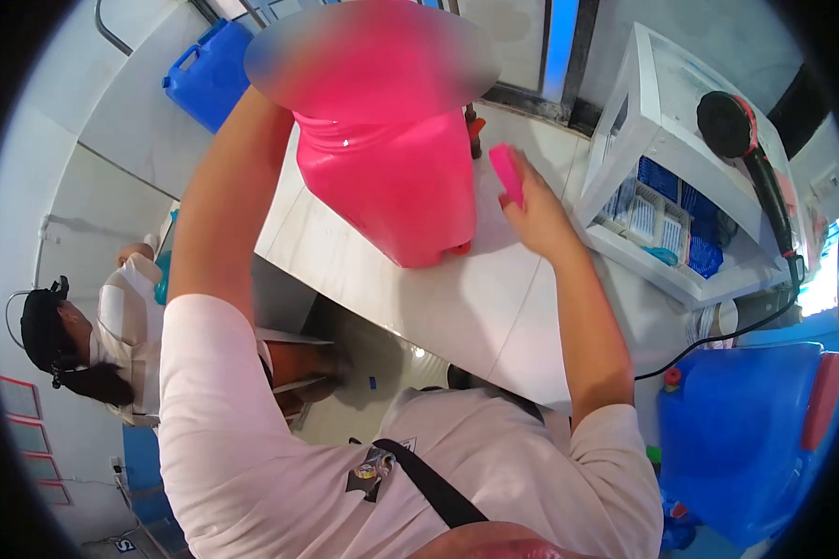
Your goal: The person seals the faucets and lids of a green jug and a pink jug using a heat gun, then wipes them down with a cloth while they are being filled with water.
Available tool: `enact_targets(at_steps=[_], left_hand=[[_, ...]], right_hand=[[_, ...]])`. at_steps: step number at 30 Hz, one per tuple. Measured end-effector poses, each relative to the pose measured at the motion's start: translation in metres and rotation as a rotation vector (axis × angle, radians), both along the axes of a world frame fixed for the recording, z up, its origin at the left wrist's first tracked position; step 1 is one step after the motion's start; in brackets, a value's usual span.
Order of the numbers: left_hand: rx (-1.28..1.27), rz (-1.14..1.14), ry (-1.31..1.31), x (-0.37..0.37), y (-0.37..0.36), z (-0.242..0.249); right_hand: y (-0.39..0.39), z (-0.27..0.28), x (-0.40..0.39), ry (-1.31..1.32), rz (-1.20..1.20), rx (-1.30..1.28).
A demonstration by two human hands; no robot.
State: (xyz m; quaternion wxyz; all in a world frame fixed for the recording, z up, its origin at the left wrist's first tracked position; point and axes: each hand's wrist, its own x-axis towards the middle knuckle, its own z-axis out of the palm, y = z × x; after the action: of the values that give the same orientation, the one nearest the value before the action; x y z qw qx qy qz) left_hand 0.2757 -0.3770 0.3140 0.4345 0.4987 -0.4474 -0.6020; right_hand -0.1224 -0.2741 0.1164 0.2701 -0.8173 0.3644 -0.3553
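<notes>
A large glossy pink plastic-like body (396,186), tapering toward its lower end, stands on the white tiled counter (438,307). Its upper part is blurred out. My left arm reaches up along its left side, and my left hand disappears into the blur, so its fingers and anything in them are hidden. To the right of the pink body, and apart from it, my right hand (538,216) grips a small flat pink piece (506,174), perhaps a sponge or scraper. A red knob or cap (460,249) shows beside the pink body's lower edge.
On the right, a white shelf unit (657,121) holds blue and white baskets, with a black-and-red hair dryer (729,126) on top, its cord trailing. Blue jugs stand at lower right (736,429) and upper left (210,74). Another person (126,317) is at the left.
</notes>
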Motion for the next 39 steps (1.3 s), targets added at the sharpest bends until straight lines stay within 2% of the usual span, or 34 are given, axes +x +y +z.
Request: enact_targets(at_steps=[1, 3, 4, 6, 10, 12, 15, 19, 22, 24, 25, 27, 28, 30, 32, 33, 34, 35, 36, 38, 39], left_hand=[[-0.004, 0.016, -0.002, -0.004, 0.011, 0.000], [-0.022, 0.050, -0.004, -0.010, 0.031, -0.003], [-0.027, 0.069, -0.001, -0.012, 0.038, -0.002], [-0.047, 0.109, -0.006, -0.021, 0.058, -0.004], [-0.083, 0.149, 0.000, -0.027, 0.077, -0.002], [-0.097, 0.154, 0.001, -0.029, 0.083, -0.002], [-0.114, 0.160, 0.004, -0.030, 0.087, -0.003], [-0.128, 0.153, 0.012, -0.024, 0.087, -0.007], [-0.138, 0.141, 0.032, -0.023, 0.083, -0.012], [-0.148, 0.134, 0.045, -0.022, 0.077, -0.012], [-0.152, 0.133, 0.053, -0.021, 0.074, -0.012], [-0.160, 0.127, 0.060, -0.020, 0.066, -0.009], [-0.165, 0.122, 0.063, -0.016, 0.058, -0.007], [-0.187, 0.134, 0.075, -0.005, 0.049, -0.003], [-0.277, 0.315, 0.116, 0.002, 0.066, 0.000], [-0.348, 0.509, 0.142, -0.013, 0.091, -0.003], [-0.422, 0.701, 0.148, -0.029, 0.118, -0.006], [-0.395, 0.735, 0.144, -0.029, 0.141, -0.016], [-0.366, 0.767, 0.139, -0.025, 0.164, -0.035], [-0.296, 0.666, -0.026, -0.004, 0.204, -0.103], [-0.165, 0.458, -0.290, 0.028, 0.229, -0.151]], right_hand=[[0.015, -0.005, -0.009, 0.007, 0.000, 0.019], [0.052, -0.020, -0.027, 0.541, -0.081, 0.012], [0.064, -0.040, -0.031, 0.557, -0.069, 0.051], [0.083, -0.082, -0.037, 0.795, -0.091, -0.035], [0.112, -0.049, -0.016, 0.881, -0.165, -0.028], [0.101, -0.039, 0.010, 0.644, -0.050, 0.228], [0.093, -0.048, 0.049, 0.617, -0.146, 0.395], [0.078, -0.070, 0.077, 0.610, -0.175, 0.465], [0.076, -0.092, 0.086, 0.515, -0.287, 0.480], [0.075, -0.093, 0.089, 0.252, -0.338, 0.761], [0.074, -0.091, 0.087, 0.250, -0.358, 0.756], [0.070, -0.083, 0.079, 0.132, -0.188, 1.149], [0.069, -0.067, 0.068, 0.123, -0.209, 1.138], [0.071, -0.034, 0.039, 0.336, -0.021, 1.027], [0.078, -0.025, -0.018, 0.300, -0.183, 0.430], [0.063, -0.028, -0.056, 0.278, -0.275, 0.411], [0.052, -0.006, -0.092, 0.369, -0.383, 0.316], [0.029, -0.001, -0.130, 0.354, -0.490, 0.225], [0.011, 0.020, -0.154, 0.563, -0.606, 0.189], [-0.025, 0.011, -0.192, 0.626, -0.748, -0.056], [-0.041, 0.007, -0.193, 0.623, -0.752, -0.054]])
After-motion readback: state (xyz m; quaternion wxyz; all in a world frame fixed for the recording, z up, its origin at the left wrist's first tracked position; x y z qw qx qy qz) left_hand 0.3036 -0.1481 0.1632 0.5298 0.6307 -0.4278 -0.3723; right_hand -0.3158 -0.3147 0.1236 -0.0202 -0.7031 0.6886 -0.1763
